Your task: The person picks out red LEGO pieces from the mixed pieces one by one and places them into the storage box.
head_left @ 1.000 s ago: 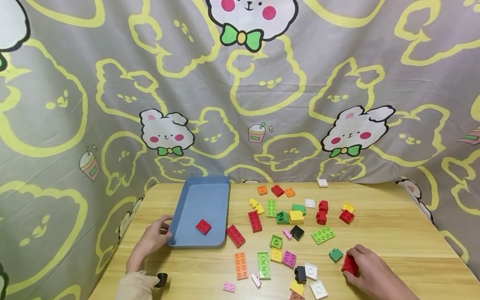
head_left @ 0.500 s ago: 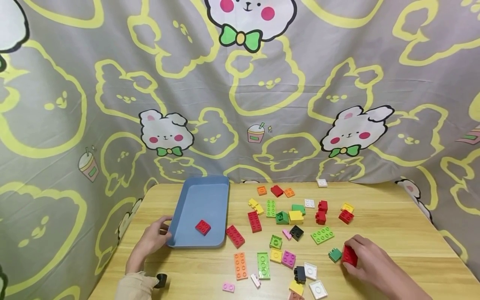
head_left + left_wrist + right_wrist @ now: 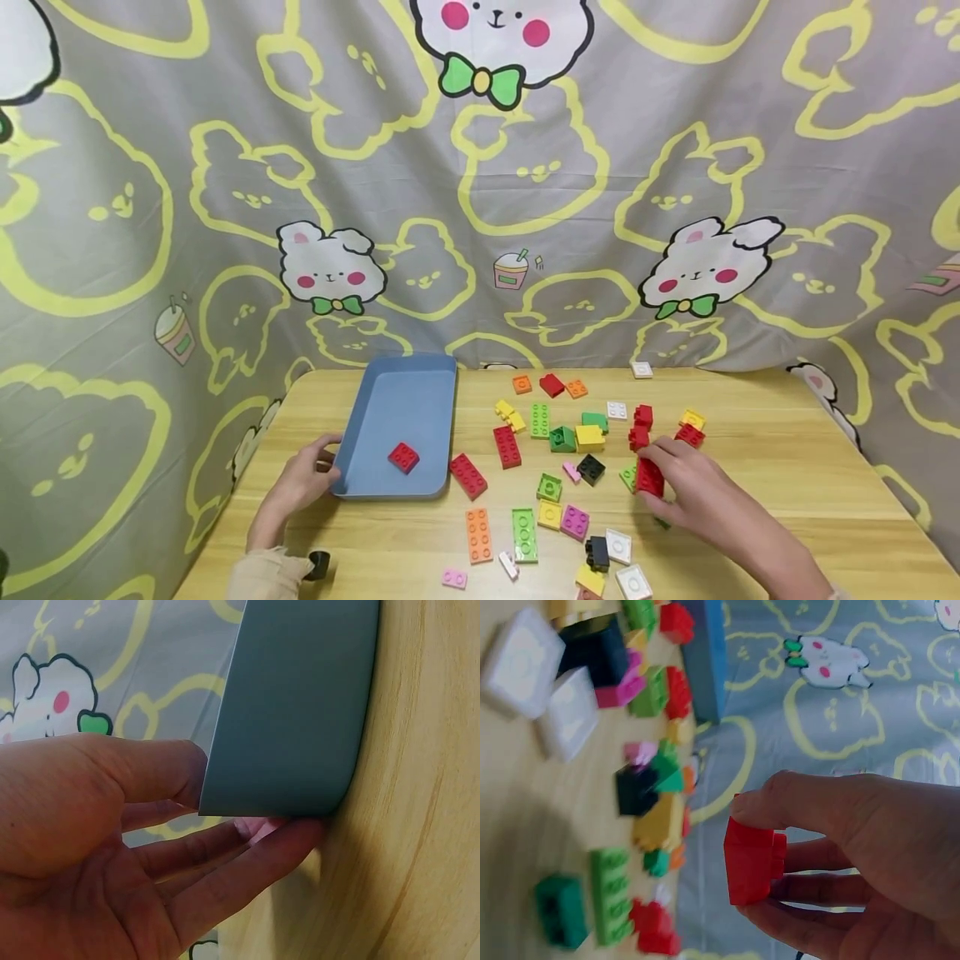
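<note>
A creased, soft grey cloth printed with yellow outlines hangs behind a grainy wooden table. On its left, a shallow, round-cornered blue tray bears a studded red plastic brick; the left hand grips its near corner. The right hand pinches a glossy red block above the table, scattered multicoloured plastic bricks lying between it and the tray. The right wrist view bares a dark green brick, mostly hidden from the head camera.
</note>
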Demonstrator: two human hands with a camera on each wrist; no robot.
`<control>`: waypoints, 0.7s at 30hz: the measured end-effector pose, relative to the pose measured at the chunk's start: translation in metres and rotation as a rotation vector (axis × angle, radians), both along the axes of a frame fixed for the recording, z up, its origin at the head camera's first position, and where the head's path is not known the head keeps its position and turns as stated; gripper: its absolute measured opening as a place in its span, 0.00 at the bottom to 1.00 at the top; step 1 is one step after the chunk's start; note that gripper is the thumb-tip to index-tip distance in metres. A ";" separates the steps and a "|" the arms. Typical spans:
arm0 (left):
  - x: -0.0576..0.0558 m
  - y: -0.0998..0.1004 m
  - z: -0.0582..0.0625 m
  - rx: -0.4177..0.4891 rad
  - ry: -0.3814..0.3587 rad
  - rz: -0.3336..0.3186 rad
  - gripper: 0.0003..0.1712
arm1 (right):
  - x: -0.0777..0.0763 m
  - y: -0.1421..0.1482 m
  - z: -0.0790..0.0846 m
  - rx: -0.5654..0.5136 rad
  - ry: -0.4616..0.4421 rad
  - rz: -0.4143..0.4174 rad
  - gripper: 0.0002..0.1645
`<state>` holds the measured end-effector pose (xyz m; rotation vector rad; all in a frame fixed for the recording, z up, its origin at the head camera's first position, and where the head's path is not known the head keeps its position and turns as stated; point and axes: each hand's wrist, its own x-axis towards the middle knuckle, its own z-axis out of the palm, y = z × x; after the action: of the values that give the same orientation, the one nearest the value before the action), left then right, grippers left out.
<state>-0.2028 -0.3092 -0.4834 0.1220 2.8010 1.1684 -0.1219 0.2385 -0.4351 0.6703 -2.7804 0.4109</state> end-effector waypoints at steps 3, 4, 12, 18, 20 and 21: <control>0.000 -0.001 -0.001 0.002 -0.004 0.000 0.31 | -0.004 -0.014 0.009 -0.011 0.004 0.012 0.25; 0.000 -0.001 -0.001 0.004 -0.005 0.000 0.31 | -0.006 -0.018 0.012 -0.015 0.008 0.024 0.25; 0.001 -0.003 -0.003 0.000 -0.016 0.011 0.32 | -0.022 -0.042 0.035 -0.037 0.045 0.080 0.24; 0.001 -0.001 -0.001 -0.002 -0.015 0.012 0.32 | -0.031 -0.056 0.048 -0.034 0.044 0.094 0.24; 0.001 -0.001 -0.001 0.002 -0.018 0.013 0.31 | -0.033 -0.060 0.050 -0.033 0.037 0.105 0.24; 0.001 0.000 -0.001 0.003 -0.019 0.012 0.31 | -0.034 -0.061 0.051 -0.031 0.036 0.107 0.24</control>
<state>-0.2021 -0.3096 -0.4839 0.0948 2.7875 1.1708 -0.1556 0.1773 -0.3843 0.8142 -2.7072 0.4575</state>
